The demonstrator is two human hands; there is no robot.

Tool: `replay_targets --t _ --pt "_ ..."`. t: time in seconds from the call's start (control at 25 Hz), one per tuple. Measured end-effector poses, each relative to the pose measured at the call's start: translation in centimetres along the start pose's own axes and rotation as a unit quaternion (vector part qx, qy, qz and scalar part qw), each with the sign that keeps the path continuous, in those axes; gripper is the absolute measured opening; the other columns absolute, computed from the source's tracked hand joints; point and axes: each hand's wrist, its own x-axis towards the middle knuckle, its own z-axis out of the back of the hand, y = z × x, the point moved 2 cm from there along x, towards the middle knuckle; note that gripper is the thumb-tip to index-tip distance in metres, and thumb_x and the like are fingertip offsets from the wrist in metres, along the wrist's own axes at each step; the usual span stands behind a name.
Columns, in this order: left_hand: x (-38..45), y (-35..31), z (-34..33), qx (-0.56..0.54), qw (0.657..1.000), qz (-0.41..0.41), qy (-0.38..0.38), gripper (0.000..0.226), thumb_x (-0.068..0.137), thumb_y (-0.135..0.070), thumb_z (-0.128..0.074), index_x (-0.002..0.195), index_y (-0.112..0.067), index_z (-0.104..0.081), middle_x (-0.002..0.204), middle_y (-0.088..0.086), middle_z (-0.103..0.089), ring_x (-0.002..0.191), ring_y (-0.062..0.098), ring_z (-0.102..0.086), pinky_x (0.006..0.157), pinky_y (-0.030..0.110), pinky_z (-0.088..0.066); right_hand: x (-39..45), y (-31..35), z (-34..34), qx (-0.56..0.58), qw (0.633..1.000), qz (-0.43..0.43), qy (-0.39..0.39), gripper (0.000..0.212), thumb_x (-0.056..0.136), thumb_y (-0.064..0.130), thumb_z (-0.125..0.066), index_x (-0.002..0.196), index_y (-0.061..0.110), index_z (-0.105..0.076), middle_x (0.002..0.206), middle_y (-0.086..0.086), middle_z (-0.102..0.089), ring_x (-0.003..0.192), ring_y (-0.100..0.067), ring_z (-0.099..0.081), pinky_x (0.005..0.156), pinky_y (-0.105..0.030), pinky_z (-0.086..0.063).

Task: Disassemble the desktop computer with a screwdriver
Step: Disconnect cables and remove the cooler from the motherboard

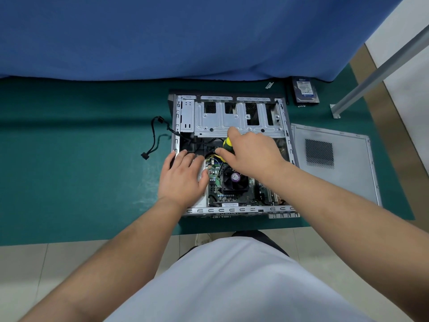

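An open desktop computer case [232, 122] lies on its side on the green mat, its motherboard and black CPU fan [233, 180] showing. My right hand [251, 154] grips a screwdriver with a yellow and black handle [227, 142], held upright over the motherboard's upper part; the tip is hidden among wires. My left hand [183, 175] rests flat, fingers straight, on the left side of the case over a pale metal part.
The removed grey side panel [332, 159] lies right of the case. A hard drive [305, 89] with small screws beside it sits at the back right. A black cable [154, 138] trails from the case's left. A blue cloth hangs behind; a metal leg [371, 73] slants at right.
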Motion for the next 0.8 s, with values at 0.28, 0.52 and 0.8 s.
replay_targets --t 0.28,0.52,0.8 --pt "0.1 0.1 -0.3 -0.004 1.000 0.002 -0.002 0.049 0.099 -0.050 -0.034 0.133 -0.027 -0.061 0.131 -0.002 -0.066 0.137 0.022 -0.048 0.122 0.046 -0.023 0.3 0.0 0.6 -0.048 0.998 -0.031 0.009 0.056 0.096 0.075 -0.031 0.096 0.019 -0.036 0.064 -0.001 -0.045 0.066 -0.030 -0.052 0.046 -0.029 -0.018" --pt "0.1 0.1 -0.3 -0.002 1.000 0.001 0.004 0.050 0.099 -0.051 -0.033 0.134 -0.027 -0.061 0.132 -0.003 -0.065 0.138 0.021 -0.047 0.122 0.045 -0.022 1.1 0.0 2.3 -0.031 0.976 0.195 0.088 0.035 0.099 0.045 -0.048 0.121 0.018 -0.049 0.100 -0.006 -0.066 0.095 -0.032 -0.061 0.078 -0.043 -0.052" --pt "0.0 0.0 0.0 -0.004 1.000 0.002 0.013 0.053 0.100 -0.052 -0.030 0.136 -0.028 -0.060 0.136 -0.003 -0.063 0.141 0.020 -0.045 0.123 0.045 -0.020 1.7 0.6 1.7 -0.132 0.990 0.040 0.008 0.060 0.102 0.068 -0.022 0.110 0.018 -0.055 0.080 -0.007 -0.069 0.075 -0.032 -0.067 0.049 -0.029 -0.022"
